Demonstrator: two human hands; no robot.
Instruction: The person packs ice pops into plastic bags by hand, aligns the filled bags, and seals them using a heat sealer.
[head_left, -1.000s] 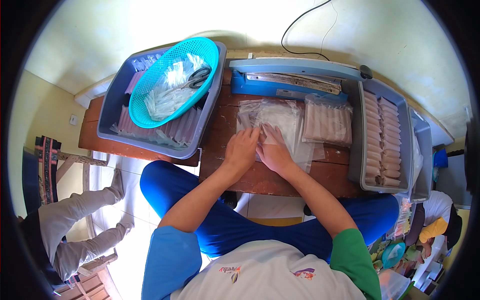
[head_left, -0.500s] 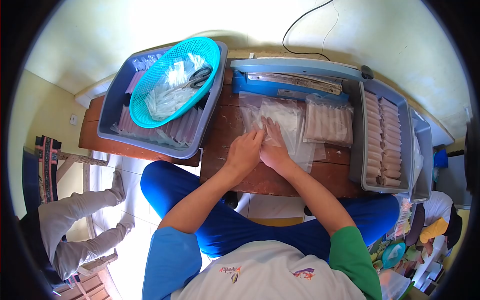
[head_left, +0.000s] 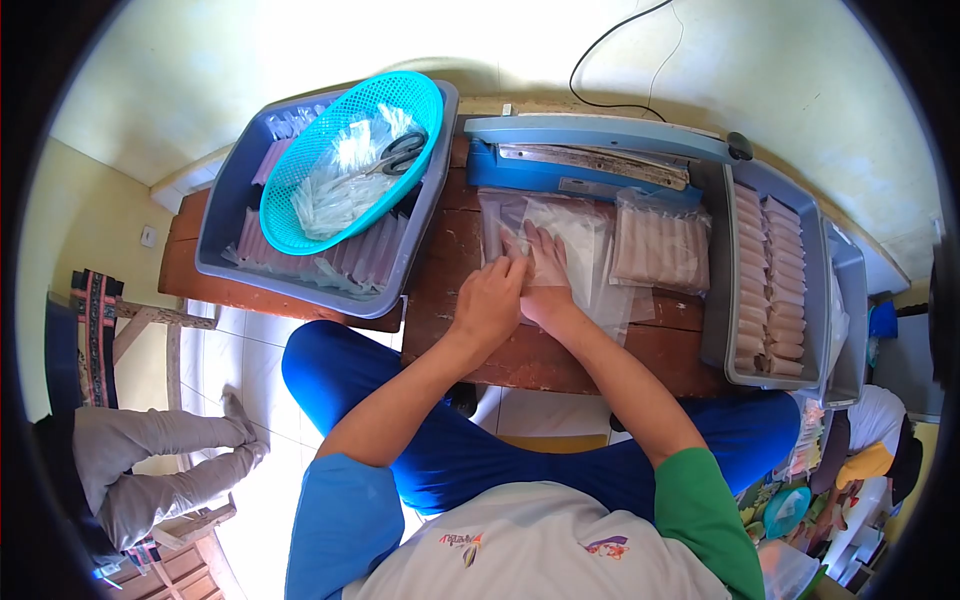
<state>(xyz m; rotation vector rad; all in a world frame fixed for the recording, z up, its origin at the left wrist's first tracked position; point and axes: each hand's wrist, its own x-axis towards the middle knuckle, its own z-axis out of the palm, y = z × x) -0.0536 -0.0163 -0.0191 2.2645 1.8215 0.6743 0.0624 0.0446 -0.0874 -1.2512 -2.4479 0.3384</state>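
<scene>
A clear plastic bag (head_left: 585,240) lies flat on the brown wooden table, with other clear sheets under or around it. My right hand (head_left: 546,268) reaches forward over the bag, fingers stretched out and apart; they look partly covered by the clear film. My left hand (head_left: 490,303) is closed at the bag's near left edge, beside my right wrist, its fingertips pinching the film. Just right of the bag sits a filled pack of pinkish-brown tubes (head_left: 660,243). Behind the bag stands a blue bag sealer (head_left: 590,170) with a long pale arm.
At left, a grey tub (head_left: 215,245) of wrapped tubes carries a turquoise basket (head_left: 275,215) holding plastic bags and black-handled scissors (head_left: 400,154). A grey crate (head_left: 720,300) of tube rows stands at right. One person's legs (head_left: 170,440) are at left; another person (head_left: 870,430) is at right.
My right hand has slid slightly forward on the bag and its fingers have spread and straightened. My left hand stays almost in place.
</scene>
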